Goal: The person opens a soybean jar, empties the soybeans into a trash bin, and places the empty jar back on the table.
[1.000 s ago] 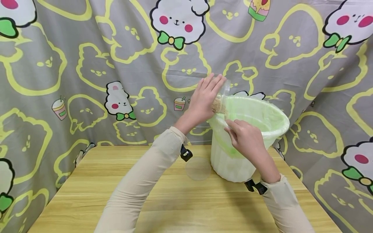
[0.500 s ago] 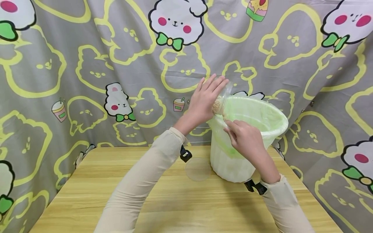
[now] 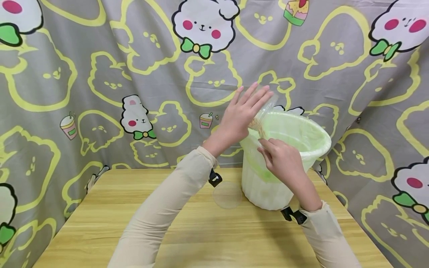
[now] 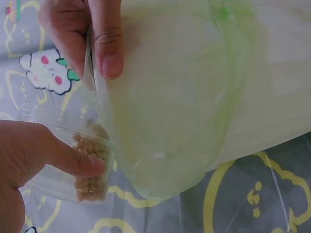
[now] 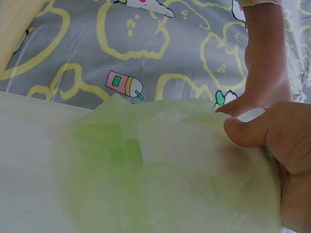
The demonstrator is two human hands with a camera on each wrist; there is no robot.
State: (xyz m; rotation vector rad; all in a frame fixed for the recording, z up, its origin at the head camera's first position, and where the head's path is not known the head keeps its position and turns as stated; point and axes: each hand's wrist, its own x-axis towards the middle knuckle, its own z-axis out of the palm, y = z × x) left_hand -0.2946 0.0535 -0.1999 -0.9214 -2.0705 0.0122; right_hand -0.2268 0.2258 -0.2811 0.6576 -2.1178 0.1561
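My left hand (image 3: 238, 115) holds a clear plastic jar (image 3: 267, 106), tipped on its side with its mouth over the near-left rim of a white trash bin (image 3: 264, 195). Small round tan pellets (image 4: 90, 170) lie along the jar's lower side in the left wrist view; their exact kind is unclear. In the head view some spread toward the mouth. A thin pale-green bin liner (image 5: 107, 160) is folded over the bin's rim. My right hand (image 3: 283, 158) grips that rim and liner, thumb outside. The bin leans toward me; its floor is hidden.
A round translucent disc (image 3: 227, 195), like a lid, lies flat on the wooden table (image 3: 214, 230) left of the bin. A grey cartoon-print curtain (image 3: 161, 82) hangs close behind the bin and along both sides of the table.
My left hand has shifted a little right and tilted the jar further over the bin, and the tan pellets have slid toward its mouth. My right hand stays on the rim.
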